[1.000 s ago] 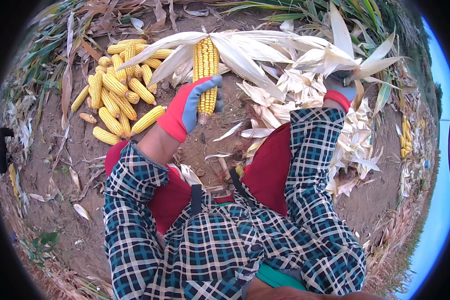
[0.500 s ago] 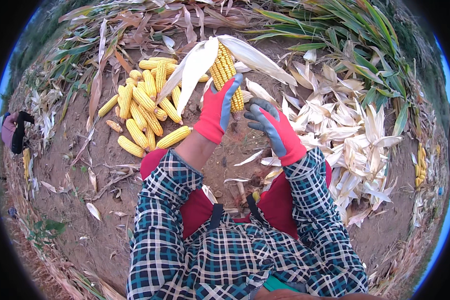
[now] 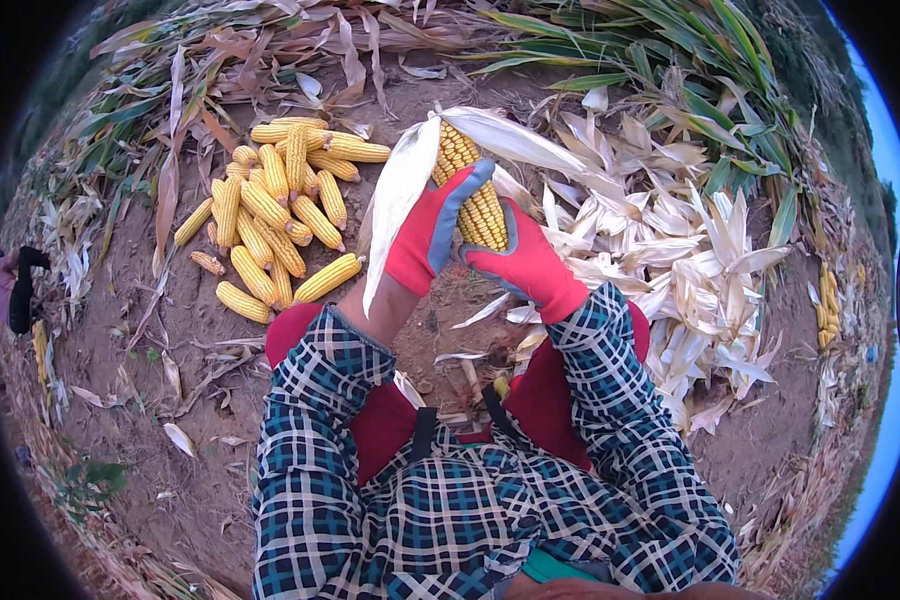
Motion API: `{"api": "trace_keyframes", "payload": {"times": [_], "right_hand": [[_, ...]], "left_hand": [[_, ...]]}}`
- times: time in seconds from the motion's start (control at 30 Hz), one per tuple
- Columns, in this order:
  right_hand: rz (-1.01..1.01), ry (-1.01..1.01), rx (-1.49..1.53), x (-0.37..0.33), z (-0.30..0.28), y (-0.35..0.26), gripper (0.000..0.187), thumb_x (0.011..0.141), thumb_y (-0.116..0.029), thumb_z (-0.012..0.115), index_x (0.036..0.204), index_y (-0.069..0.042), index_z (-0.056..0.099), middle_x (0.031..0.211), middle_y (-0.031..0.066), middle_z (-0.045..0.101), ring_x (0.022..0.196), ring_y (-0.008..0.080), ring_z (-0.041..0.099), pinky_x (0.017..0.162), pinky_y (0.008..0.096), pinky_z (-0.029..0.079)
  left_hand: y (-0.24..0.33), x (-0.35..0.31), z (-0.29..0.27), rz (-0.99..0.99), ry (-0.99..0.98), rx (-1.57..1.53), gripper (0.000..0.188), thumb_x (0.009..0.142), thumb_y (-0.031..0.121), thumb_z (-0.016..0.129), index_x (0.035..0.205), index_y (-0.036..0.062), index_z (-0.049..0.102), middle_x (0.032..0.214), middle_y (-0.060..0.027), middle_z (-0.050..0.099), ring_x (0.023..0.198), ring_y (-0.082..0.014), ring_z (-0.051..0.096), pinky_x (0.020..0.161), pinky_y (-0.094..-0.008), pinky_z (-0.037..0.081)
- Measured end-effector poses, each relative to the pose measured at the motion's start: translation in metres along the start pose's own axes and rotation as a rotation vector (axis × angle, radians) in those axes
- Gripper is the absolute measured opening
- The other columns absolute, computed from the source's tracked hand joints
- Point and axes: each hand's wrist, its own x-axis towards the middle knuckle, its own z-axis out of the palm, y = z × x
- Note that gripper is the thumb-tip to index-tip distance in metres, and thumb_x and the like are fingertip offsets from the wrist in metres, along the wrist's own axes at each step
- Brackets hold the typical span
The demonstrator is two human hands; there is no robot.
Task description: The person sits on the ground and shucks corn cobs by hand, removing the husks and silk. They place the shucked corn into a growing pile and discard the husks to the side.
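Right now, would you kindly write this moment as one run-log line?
red-gloved left hand, right hand: gripping yellow corn cob; pale papery husk: attached, far end; left: heaped bare yellow cobs; right: pale dry husk pile

Daylight is even, and shadows on the soil [image 3: 205, 500] are weak and soft. The held cob [image 3: 484, 215] looks sharp; toward the black rim, the lens bends the bright blue sky [image 3: 885, 455] and details become blurred.
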Motion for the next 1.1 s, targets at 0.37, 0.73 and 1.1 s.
{"api": "trace_keyframes", "payload": {"times": [0.37,0.73,1.1], "right_hand": [[-0.126,-0.049,-0.672,-0.012,0.003,0.02,0.071,0.069,-0.024,0.077,0.128,-0.004,0.043,0.112,0.0132,0.059,0.098,0.0246,0.059,0.085,0.0346,0.047],[0.346,-0.425,0.416,-0.034,0.007,-0.01,0.05,0.079,-0.025,0.068,0.12,-0.005,0.047,0.085,0.0042,0.059,0.063,0.0094,0.054,0.055,0.0228,0.043],[0.101,0.201,0.4,-0.004,-0.038,-0.001,0.036,0.086,-0.021,0.065,0.113,-0.002,0.051,0.09,0.0074,0.062,0.069,0.013,0.061,0.058,0.0247,0.049]], "left_hand": [[0.007,0.034,-0.042,-0.269,0.268,-0.314,0.033,0.088,0.028,0.059,0.104,-0.0007,0.062,0.09,-0.0096,0.065,0.077,-0.0178,0.063,0.071,-0.0295,0.051],[0.048,0.047,-0.096,0.009,0.193,-0.488,0.034,0.091,0.015,0.051,0.119,-0.0033,0.055,0.109,-0.0161,0.063,0.101,-0.0264,0.061,0.09,-0.0384,0.049],[0.03,0.022,-0.043,-0.289,0.08,-0.276,0.048,0.092,0.038,0.055,0.123,0.0022,0.049,0.116,-0.0134,0.059,0.106,-0.0238,0.06,0.092,-0.0365,0.048]]}}
